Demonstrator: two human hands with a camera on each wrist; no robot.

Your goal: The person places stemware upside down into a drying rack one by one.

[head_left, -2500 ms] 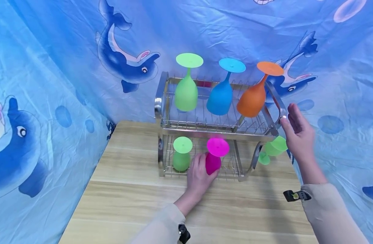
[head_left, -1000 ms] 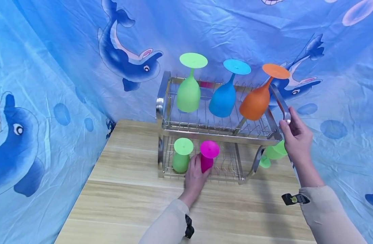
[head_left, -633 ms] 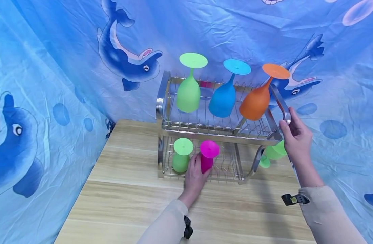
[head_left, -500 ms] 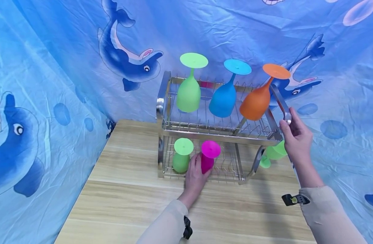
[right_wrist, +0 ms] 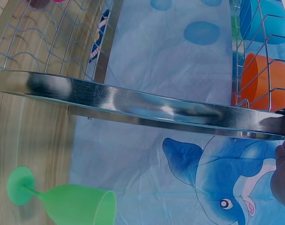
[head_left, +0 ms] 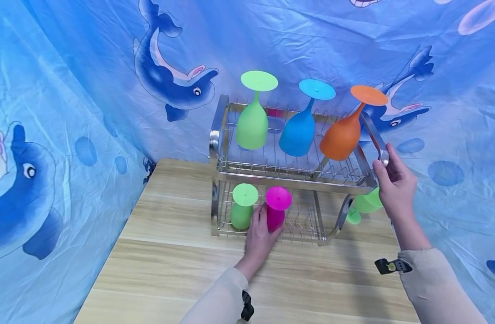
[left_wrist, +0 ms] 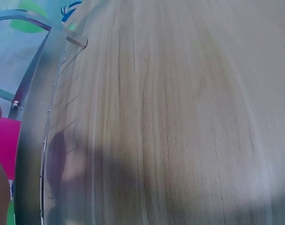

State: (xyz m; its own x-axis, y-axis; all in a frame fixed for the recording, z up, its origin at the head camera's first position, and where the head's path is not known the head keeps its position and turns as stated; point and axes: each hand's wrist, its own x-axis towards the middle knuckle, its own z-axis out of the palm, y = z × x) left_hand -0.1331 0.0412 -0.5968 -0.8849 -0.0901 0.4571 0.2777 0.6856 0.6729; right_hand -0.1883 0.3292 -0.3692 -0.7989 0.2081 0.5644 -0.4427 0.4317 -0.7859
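Observation:
In the head view my left hand (head_left: 261,236) holds the bowl of an upside-down magenta goblet (head_left: 278,198) on the lower tier of a two-tier metal dish rack (head_left: 292,181). Its left neighbour is an inverted green goblet (head_left: 245,195). My right hand (head_left: 398,191) pinches the rack's upper right side frame between thumb and fingers. Three inverted goblets stand on the top tier: light green (head_left: 252,126), blue (head_left: 297,135) and orange (head_left: 341,138), the last two leaning. The left wrist view catches only a sliver of the magenta goblet (left_wrist: 7,145) behind the rack's rail.
Right of the rack, another green goblet (right_wrist: 77,206) lies on its side on the wooden table (head_left: 170,265). A blue cloth (head_left: 89,81) printed with dolphins hangs behind and along both sides. Wire dividers (head_left: 304,216) line the tiers.
Since the oldest frame, my left hand has shifted the magenta goblet left, closer to the lower green one. My right fingers have closed around the side frame. Over the last second little has moved.

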